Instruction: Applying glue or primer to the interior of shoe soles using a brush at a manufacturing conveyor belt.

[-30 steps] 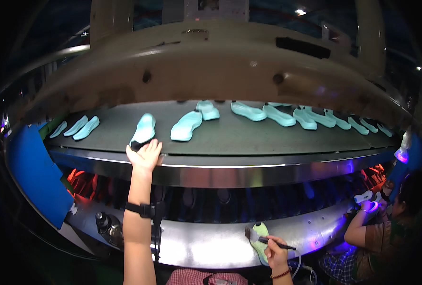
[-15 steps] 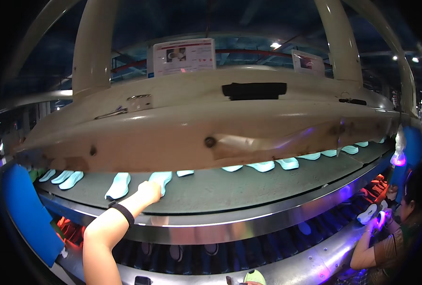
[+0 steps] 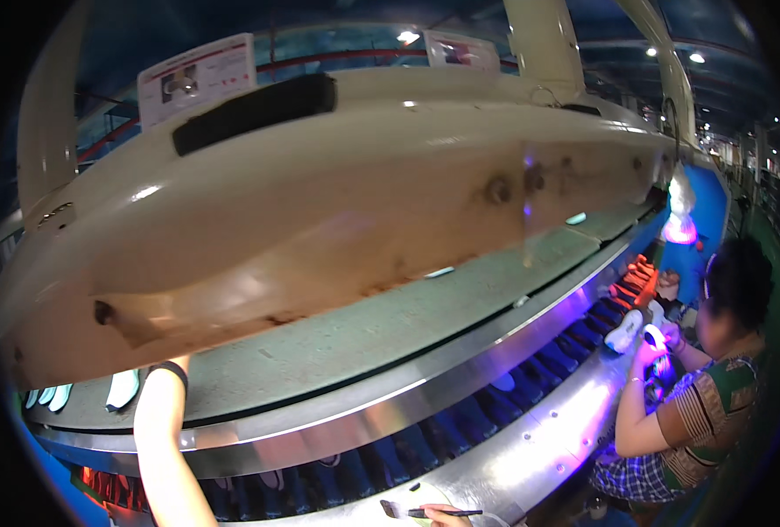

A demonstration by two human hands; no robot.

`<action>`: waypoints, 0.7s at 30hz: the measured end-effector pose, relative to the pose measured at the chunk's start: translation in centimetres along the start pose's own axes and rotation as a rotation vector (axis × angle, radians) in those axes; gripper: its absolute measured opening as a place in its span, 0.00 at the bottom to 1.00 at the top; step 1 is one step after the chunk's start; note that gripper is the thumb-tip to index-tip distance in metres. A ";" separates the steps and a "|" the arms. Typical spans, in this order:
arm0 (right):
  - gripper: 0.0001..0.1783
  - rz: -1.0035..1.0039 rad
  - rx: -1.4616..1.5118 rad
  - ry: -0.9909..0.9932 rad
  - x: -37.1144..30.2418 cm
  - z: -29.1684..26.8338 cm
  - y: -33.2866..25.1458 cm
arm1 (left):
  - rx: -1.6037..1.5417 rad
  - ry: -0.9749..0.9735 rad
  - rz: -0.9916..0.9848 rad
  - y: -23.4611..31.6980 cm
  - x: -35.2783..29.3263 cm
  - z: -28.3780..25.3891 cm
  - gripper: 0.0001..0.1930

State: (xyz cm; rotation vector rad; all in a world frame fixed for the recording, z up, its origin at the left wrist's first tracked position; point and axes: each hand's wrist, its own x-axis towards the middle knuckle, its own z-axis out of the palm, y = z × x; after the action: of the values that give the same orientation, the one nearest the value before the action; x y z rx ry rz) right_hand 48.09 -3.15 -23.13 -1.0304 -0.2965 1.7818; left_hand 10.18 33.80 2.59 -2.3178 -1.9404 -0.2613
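My left forearm rises from the lower edge, with a dark band round it, and reaches over the belt. Only a sliver of my left hand (image 3: 180, 360) shows; its fingers are hidden beneath the hood. Beside it, a pale mint shoe sole (image 3: 123, 390) lies on the belt (image 3: 337, 356). My right hand (image 3: 448, 516), at the bottom edge, is closed round the black handle of a flat brush (image 3: 396, 508). A pale piece (image 3: 421, 494) lies just behind the brush, too cut off to identify.
A large beige hood (image 3: 320, 228) overhangs the belt. Below the metal rail (image 3: 390, 395) runs a lower conveyor carrying dark slats (image 3: 460, 422) and a few shoe parts. At right, a co-worker (image 3: 671, 413) handles pale soles under purple light. Orange-lit openings glow at both ends.
The view has swung to the right. My left hand, earlier on a mint sole at the belt, now reaches farther under the hood. The brush in my right hand shows more fully.
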 end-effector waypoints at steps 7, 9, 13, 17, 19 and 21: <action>0.13 0.049 0.084 0.110 -3.0 -0.5 -0.8 | -0.119 0.011 0.196 10.6 2.8 1.7 0.26; 0.12 0.026 0.044 0.107 -3.7 -0.7 -0.6 | -0.069 0.103 0.291 10.9 5.2 4.5 0.26; 0.11 0.030 0.204 0.035 -4.5 -2.4 -0.1 | -0.249 -0.076 0.430 20.9 3.6 2.1 0.27; 0.13 -0.146 0.085 0.039 -3.3 -3.9 2.4 | -0.251 -0.188 0.551 23.4 1.9 -0.5 0.28; 0.13 -0.184 -0.126 0.113 -1.6 -7.4 3.7 | -0.136 -0.227 0.523 26.1 0.7 -2.0 0.26; 0.13 -0.188 -0.098 0.134 -2.1 -6.9 2.8 | 0.200 -0.142 0.454 29.0 -2.0 -4.3 0.26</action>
State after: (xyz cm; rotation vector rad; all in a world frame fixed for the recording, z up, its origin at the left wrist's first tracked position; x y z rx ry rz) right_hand 51.75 -7.93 -27.94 -1.1475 -0.3871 1.5350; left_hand 38.11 25.83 7.22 -2.6034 -1.3540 0.1352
